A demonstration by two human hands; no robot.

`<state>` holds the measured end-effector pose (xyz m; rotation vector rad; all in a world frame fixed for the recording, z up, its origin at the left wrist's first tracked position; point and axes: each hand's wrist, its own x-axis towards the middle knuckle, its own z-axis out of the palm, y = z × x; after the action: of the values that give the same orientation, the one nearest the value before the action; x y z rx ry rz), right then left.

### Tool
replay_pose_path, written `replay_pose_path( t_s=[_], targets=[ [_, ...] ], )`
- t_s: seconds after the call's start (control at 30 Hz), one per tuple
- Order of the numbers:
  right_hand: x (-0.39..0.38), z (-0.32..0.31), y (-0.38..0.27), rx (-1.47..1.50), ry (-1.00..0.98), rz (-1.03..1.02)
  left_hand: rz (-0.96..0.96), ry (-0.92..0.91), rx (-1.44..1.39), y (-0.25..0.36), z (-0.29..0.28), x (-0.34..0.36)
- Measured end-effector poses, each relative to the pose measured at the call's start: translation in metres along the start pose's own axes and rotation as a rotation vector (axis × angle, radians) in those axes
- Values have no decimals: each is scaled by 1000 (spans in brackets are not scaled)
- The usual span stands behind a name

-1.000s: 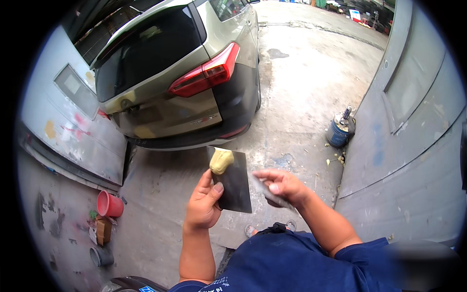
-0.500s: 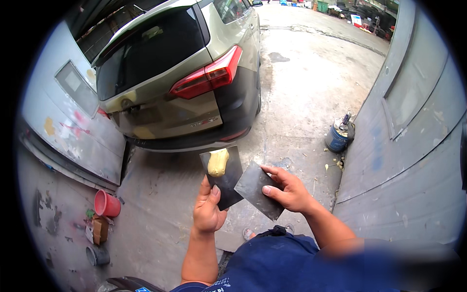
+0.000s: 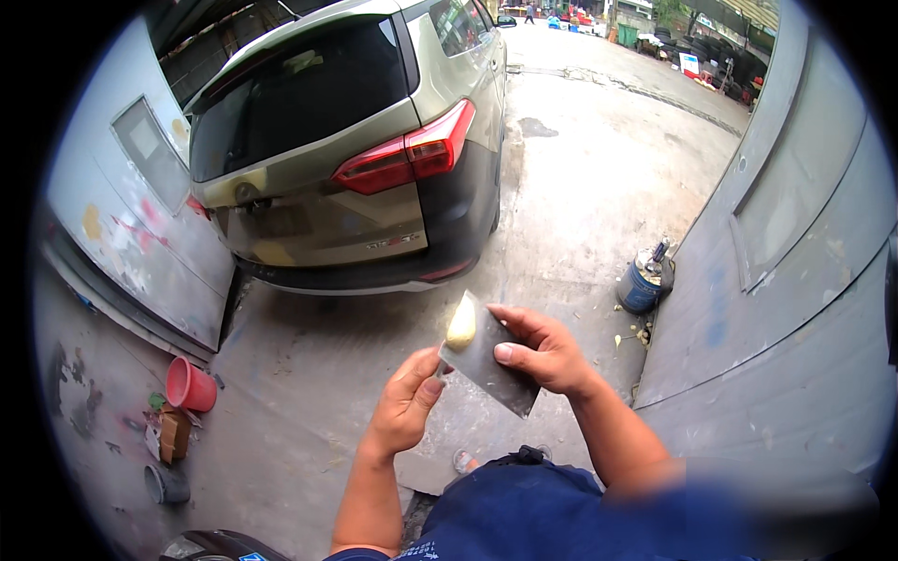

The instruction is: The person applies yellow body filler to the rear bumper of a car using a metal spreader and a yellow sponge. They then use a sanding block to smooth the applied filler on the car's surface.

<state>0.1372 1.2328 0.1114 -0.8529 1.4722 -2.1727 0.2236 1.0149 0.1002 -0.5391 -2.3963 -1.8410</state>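
Observation:
My right hand (image 3: 545, 353) grips a flat, dark grey spreader plate (image 3: 496, 366), thumb on its face and fingers along its far edge. A lump of pale yellow, putty-like paste (image 3: 461, 321) shows at the upper left of that plate; which plate carries it is hard to tell. My left hand (image 3: 404, 402) is closed on the second dark plate (image 3: 441, 366), now turned nearly edge-on and mostly hidden. The two plates meet or overlap in front of my body. Beyond them stands the rear of a beige car (image 3: 374, 224), with pale yellowish patches on its tailgate.
By the grey wall on the right stands a blue bucket (image 3: 640, 286) with items on top. At the left are a red bucket (image 3: 191, 385), a cardboard box (image 3: 174, 434) and a dark grey bucket (image 3: 166, 484). A white panel door (image 3: 150, 206) flanks the car.
My left hand has lowered slightly and turned its plate from face-up to nearly edge-on. The yellow lump now appears farther right, against the right plate. The view has shifted a little.

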Motion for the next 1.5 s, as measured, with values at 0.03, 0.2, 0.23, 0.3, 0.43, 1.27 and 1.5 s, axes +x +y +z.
replay_pose_path(
  t_s=[0.03, 0.2, 0.23, 0.3, 0.43, 1.27, 1.5],
  targets=[
    [2, 1, -5, 30, 6, -16, 14, -88, 153, -6, -5, -4],
    [10, 5, -34, -160, -53, -165, -351, -47, -897, -26, -14, -20],
    [10, 5, -36, -274, -118, -224, -317, -90, -979, -28, -17, -22],
    [16, 21, -41, -527, -303, -441, -242, -165, -1139, -27, -24, -25],
    [18, 47, -28, -696, -415, -482, -197, -201, -1193, -36, -33, -29],
    [55, 87, 81, -270, 27, -259, -125, 651, -1150, -61, -46, -19],
    [75, 46, 90, -673, -195, -315, -28, 831, -801, -75, -51, 12]
  ],
)
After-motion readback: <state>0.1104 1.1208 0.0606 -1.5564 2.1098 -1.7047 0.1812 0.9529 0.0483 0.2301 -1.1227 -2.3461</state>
